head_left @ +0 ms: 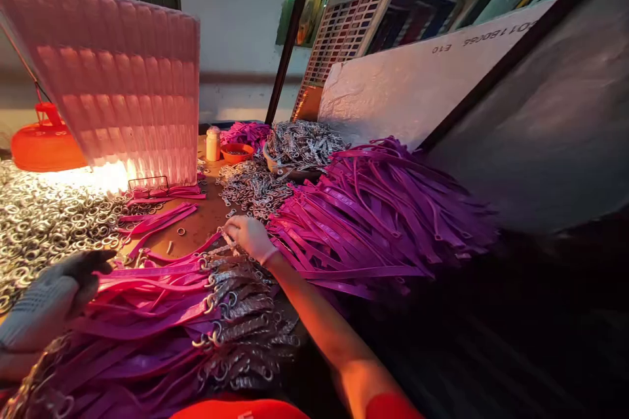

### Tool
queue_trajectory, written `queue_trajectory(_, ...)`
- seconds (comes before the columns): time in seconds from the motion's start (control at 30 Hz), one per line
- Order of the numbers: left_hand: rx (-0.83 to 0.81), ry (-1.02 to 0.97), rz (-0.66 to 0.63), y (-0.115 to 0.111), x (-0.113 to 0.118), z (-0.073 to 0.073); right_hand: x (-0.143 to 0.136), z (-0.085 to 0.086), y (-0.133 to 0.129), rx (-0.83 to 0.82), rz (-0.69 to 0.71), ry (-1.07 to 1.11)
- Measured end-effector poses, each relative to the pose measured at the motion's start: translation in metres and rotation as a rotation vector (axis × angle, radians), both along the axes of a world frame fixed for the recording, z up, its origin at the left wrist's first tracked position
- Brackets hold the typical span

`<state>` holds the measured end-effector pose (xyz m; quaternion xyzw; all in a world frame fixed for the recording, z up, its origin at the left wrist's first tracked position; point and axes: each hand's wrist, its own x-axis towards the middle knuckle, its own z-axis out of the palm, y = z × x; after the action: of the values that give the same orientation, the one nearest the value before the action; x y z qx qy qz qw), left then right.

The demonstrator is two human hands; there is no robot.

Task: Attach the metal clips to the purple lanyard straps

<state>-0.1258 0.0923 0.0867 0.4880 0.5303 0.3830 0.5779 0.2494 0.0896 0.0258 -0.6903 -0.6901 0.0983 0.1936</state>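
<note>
My right hand [249, 237], in a white glove, reaches across the worktable with its fingers closed on a short metal chain [221, 249] joined to a magenta strap. Under and in front of it lies a pile of magenta straps [142, 301], with metal rings and chains [246, 324] at their right ends. My left hand [46, 301] wears a white glove with dark fingertips. Its fingers are stretched out and apart from the thumb beside the left end of this pile, and I see nothing held in them.
Many loose metal rings [49, 229] cover the left, under an orange lamp [46, 144] and a translucent ribbed panel [142, 91]. A larger strap heap [373, 216] lies right. Behind are heaped chains [304, 144], an orange bowl [236, 153] and a bottle [213, 144]. A dark post [521, 46] slants at right.
</note>
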Motion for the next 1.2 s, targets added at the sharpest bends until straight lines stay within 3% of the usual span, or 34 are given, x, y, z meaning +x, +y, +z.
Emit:
queue_trajectory(0.13,-0.192,-0.293,-0.045,0.001,0.032,-0.016,0.033,-0.016,0.046,-0.092,-0.140,-0.080)
queue_trajectory(0.23,-0.209,-0.381,-0.091,0.005,0.049,-0.023,0.043,-0.028,0.064,-0.161,-0.153,-0.113)
queue_trajectory(0.4,-0.216,-0.403,-0.064,-0.002,0.087,-0.034,0.027,-0.048,0.078,-0.235,-0.006,-0.099)
queue_trajectory(0.53,-0.209,-0.341,-0.209,-0.009,0.105,-0.043,0.014,-0.056,0.075,-0.156,0.005,-0.038)
queue_trajectory(0.63,-0.233,-0.353,-0.279,-0.011,0.102,-0.047,0.007,-0.049,0.060,-0.027,0.006,0.054)
queue_trajectory(0.77,-0.264,-0.397,-0.317,-0.014,0.092,-0.049,-0.022,-0.023,0.022,0.111,0.111,0.184)
queue_trajectory(0.9,-0.093,-0.331,-0.332,-0.023,0.088,-0.044,-0.066,0.008,-0.024,0.209,0.261,0.393)
queue_trajectory(1.07,0.138,-0.129,-0.235,-0.038,0.089,-0.038,-0.105,0.027,-0.053,0.114,0.336,0.685)
queue_trajectory(1.2,0.157,-0.243,-0.196,-0.045,0.088,-0.041,-0.120,0.029,-0.057,0.085,0.288,0.847)
